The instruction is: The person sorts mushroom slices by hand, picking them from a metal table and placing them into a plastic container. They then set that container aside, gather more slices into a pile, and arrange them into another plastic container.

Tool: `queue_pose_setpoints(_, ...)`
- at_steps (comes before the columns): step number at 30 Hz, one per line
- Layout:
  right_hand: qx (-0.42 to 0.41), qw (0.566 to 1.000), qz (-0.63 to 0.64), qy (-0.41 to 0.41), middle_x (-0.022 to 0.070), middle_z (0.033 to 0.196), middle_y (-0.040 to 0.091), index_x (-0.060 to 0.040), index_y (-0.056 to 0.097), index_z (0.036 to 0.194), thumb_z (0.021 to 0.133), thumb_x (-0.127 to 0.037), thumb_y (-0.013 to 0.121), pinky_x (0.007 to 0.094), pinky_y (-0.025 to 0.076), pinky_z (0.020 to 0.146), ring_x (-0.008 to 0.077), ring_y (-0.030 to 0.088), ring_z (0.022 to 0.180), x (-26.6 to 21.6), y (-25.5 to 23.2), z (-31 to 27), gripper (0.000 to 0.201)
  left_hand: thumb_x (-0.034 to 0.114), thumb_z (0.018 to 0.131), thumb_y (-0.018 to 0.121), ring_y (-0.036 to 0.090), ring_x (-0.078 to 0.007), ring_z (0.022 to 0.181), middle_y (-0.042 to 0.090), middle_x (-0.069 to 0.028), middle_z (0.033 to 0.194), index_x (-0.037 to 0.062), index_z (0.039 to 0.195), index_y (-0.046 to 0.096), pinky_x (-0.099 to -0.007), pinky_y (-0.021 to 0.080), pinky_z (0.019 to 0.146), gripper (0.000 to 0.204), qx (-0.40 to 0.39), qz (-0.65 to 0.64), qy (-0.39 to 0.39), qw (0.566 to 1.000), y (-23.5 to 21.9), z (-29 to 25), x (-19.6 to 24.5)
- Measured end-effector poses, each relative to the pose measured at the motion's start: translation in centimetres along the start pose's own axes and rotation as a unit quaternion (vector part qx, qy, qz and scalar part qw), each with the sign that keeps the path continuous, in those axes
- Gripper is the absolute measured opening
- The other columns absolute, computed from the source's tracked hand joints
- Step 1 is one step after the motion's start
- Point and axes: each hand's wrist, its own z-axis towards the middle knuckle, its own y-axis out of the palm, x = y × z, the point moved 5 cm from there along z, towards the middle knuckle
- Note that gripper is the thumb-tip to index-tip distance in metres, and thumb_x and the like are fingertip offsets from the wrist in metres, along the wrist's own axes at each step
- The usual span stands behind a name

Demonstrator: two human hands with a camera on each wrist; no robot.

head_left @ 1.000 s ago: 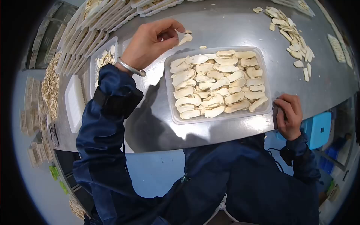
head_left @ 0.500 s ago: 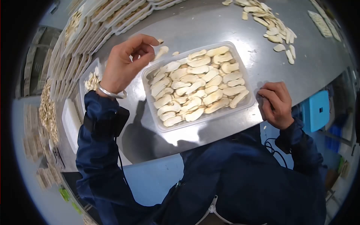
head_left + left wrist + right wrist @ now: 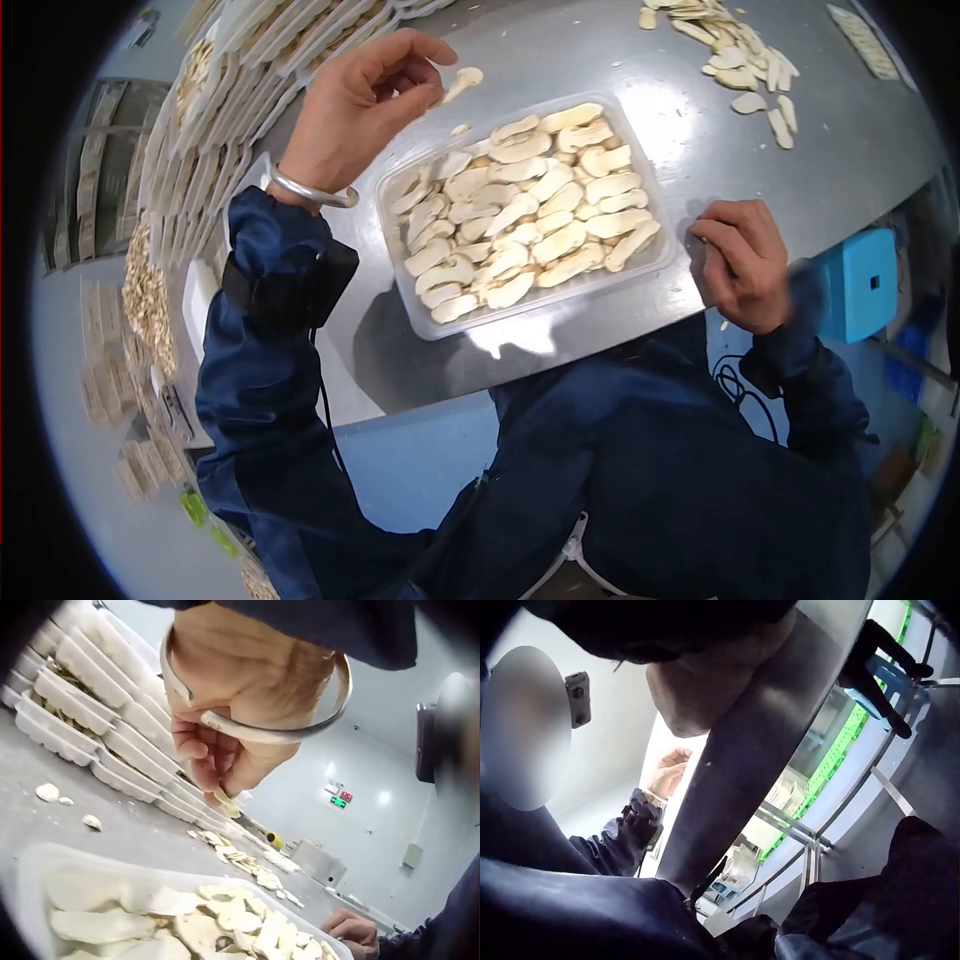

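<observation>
My left hand (image 3: 365, 100) is raised beyond the far left corner of a clear plastic tray (image 3: 405, 298). Between thumb and fingertips it pinches a pale mushroom slice (image 3: 464, 82); the same slice (image 3: 227, 804) shows at the fingertips in the left wrist view. Rows of overlapping mushroom slices (image 3: 520, 205) fill the tray. To its right, my right hand (image 3: 745, 265) rests at the table's front edge, fingers loosely curled and holding nothing. In the right wrist view that hand (image 3: 694, 694) is partly hidden by the dark sleeve.
A heap of loose slices (image 3: 735, 60) lies on the metal table (image 3: 840, 190) at the back right. Stacked white trays (image 3: 215, 130) of slices rise at the left. Small mushroom bits (image 3: 91, 822) lie beyond the tray. A blue box (image 3: 862, 285) stands below the table's right side.
My left hand, with the slice pinched, has moved away from me past the tray's far left corner. The head view has shifted; my right hand stays by the table edge.
</observation>
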Motion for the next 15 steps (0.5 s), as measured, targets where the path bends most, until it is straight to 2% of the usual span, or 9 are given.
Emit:
queue_pose_setpoints(3,-0.001,1.0,0.005,0.007,0.0132,0.095,0.06,0.0009,0.063,0.093,0.065,0.008,0.061,0.0375,0.047,0.071,0.0296,0.056,0.081,-0.2,0.0,0.1,0.029,0.001,0.09,0.061,0.058,-0.006,0.082,0.062,0.0013,0.088,0.0008,0.113,0.063,-0.021,0.048,0.078,0.023,0.009,0.016,-0.035,0.999,-1.6,-1.7,-1.0)
queue_pose_setpoints(4,-0.003,1.0,0.003,0.009,0.0131,0.095,0.06,0.001,0.063,0.093,0.066,0.008,0.061,0.0374,0.047,0.071,0.0295,0.056,0.082,-0.2,0.0,0.0,0.028,0.0,0.087,0.065,0.055,-0.0036,0.074,0.063,0.0007,0.083,0.0007,0.109,0.064,-0.0197,0.047,0.068,0.022,0.035,0.0,-0.02,0.999,-1.9,-2.3,-1.4)
queue_pose_setpoints(7,-0.009,1.0,0.0,0.012,0.0136,0.095,0.06,0.0021,0.063,0.092,0.068,0.008,0.06,0.0369,0.048,0.072,0.0295,0.057,0.083,-0.1,0.1,0.0,0.026,0.001,0.087,0.065,0.055,-0.0037,0.074,0.064,0.0005,0.082,0.0007,0.109,0.064,-0.0191,0.047,0.068,0.022,0.048,-0.019,-0.048,0.997,-2.4,-3.9,-2.9)
queue_pose_setpoints(10,-0.008,1.0,0.002,0.012,0.014,0.095,0.06,0.0025,0.063,0.092,0.068,0.008,0.059,0.0367,0.048,0.072,0.0296,0.057,0.083,-0.2,0.1,0.1,0.025,0.001,0.089,0.063,0.059,-0.0056,0.082,0.063,0.0012,0.089,0.0005,0.112,0.063,-0.0203,0.048,0.077,0.023,0.049,-0.001,-0.106,0.993,-2.7,-6.0,-3.8)
queue_pose_setpoints(14,-0.009,1.0,0.003,0.014,0.0142,0.096,0.06,0.0028,0.063,0.093,0.069,0.009,0.059,0.0366,0.048,0.072,0.0299,0.056,0.083,-0.2,0.1,0.2,0.025,-0.002,0.089,0.063,0.058,-0.0059,0.081,0.063,0.0007,0.089,-0.0009,0.111,0.062,-0.0198,0.047,0.076,0.023,0.148,-0.051,-0.162,0.974,-1.7,-9.9,-3.9)
queue_pose_setpoints(15,-0.012,1.0,0.003,0.011,0.0143,0.096,0.06,0.0028,0.063,0.093,0.069,0.008,0.059,0.0366,0.048,0.072,0.03,0.056,0.083,-0.2,0.2,0.3,0.025,-0.002,0.088,0.063,0.059,-0.006,0.081,0.063,0.0003,0.088,-0.0018,0.111,0.062,-0.0198,0.046,0.075,0.022,0.193,-0.143,-0.171,0.956,-0.2,-12.2,-4.5)
